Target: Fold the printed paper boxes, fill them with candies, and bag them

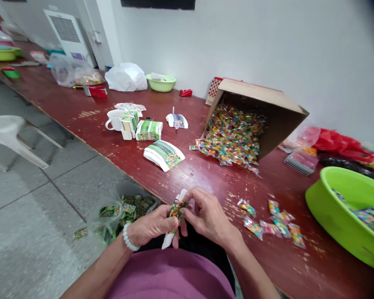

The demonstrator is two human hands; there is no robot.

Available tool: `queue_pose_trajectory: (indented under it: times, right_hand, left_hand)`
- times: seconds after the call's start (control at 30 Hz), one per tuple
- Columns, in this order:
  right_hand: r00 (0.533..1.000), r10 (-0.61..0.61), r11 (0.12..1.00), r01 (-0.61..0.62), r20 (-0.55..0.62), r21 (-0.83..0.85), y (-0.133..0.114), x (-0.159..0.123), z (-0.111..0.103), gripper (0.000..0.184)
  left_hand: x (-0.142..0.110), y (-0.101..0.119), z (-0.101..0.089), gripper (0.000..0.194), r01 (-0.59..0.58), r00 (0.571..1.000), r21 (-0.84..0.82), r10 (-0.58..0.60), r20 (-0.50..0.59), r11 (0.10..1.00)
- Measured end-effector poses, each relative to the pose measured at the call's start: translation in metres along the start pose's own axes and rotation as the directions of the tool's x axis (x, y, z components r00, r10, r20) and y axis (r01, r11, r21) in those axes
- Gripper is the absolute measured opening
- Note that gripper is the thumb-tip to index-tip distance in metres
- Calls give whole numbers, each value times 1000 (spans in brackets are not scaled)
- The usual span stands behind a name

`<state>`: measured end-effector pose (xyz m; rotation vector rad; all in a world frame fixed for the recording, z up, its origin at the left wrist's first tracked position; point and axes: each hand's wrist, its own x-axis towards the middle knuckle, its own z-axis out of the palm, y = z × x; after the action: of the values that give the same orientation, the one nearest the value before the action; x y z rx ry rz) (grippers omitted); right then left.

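Note:
Over my lap, at the table's front edge, both hands grip one small printed candy packet (175, 209) with white flaps sticking out at its two ends. My left hand (152, 226), with a pale bead bracelet at the wrist, is closed around its lower part. My right hand (205, 211) pinches its upper right side; those fingertips partly hide the packet. Ahead on the table lies a fanned stack of flat green-and-white printed wrappers (164, 154). To the right of my right hand are several small clear-wrapped candies (280, 224).
A tipped cardboard box (283, 120) spills wrapped candies (233, 137) onto the red table (205, 182). A green basin (330, 216) stands at right. A white mug (114, 119) and bundled wrappers (148, 130) sit further back. Below left, a plastic bag (107, 226) holds green packets; a white stool (15, 133) stands beyond.

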<state>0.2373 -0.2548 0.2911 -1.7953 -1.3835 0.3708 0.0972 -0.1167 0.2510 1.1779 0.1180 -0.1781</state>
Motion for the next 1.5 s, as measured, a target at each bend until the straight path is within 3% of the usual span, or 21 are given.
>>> queue_pose_trajectory:
  times: [0.23,0.33,0.43,0.6,0.77,0.9,0.97,1.03,1.1,1.17,1.27,1.4,1.5]
  right_hand:
    - [961,154,943,-212,228,258,12,-2,-2,14]
    - [950,205,894,-280,235,349,16,-5,0,9]
    - [952,245,898,-295,184,326,14,-7,-2,11]
    - [974,153,966,-183,166,184,1,-9,-9,12]
    - [942,112,938,-206,317,279,6,-12,-11,11]
    - [934,78,882,-228,348,413,17,-15,-7,17]
    - [954,97,855,-226,285,467,22,-16,-3,17]
    - [983,167,896,-181,70,405,26,-17,4,14]
    - [955,247,928,-185,-163,324,29,-17,13,21]
    - [936,316,891,-237,-154,388,30,-18,22,27]
    - [942,334,786,-303,42,538,31,-18,33,32]
    - [933,298,914,-217,-203,343,31,-14,34,38]
    - [936,300,926,-240,-184,292,31,-10,30,33]
  left_hand:
    - [2,-1,0,62,103,983,60,-111,147,993]
    - [5,-3,-1,62,85,983,37,-90,159,996]
    - [9,-4,-3,62,40,993,24,-43,109,999]
    - [10,3,-4,59,45,995,83,-52,90,996]
    - [8,6,-4,38,85,992,171,-100,81,982]
    - [8,4,2,27,175,978,132,-187,88,976]
    - [9,4,5,25,168,985,101,-172,25,981]
    - [11,3,7,25,132,989,82,-126,-77,988]
    - [13,-1,8,29,89,983,41,-81,-166,995]
    - [15,-6,9,32,41,970,-14,-44,-240,999]
    - [20,-12,13,33,-17,951,-27,8,-310,999]
    - [24,-10,13,31,-76,915,145,127,-384,986]
    - [23,-7,14,47,-123,837,198,209,-506,972]
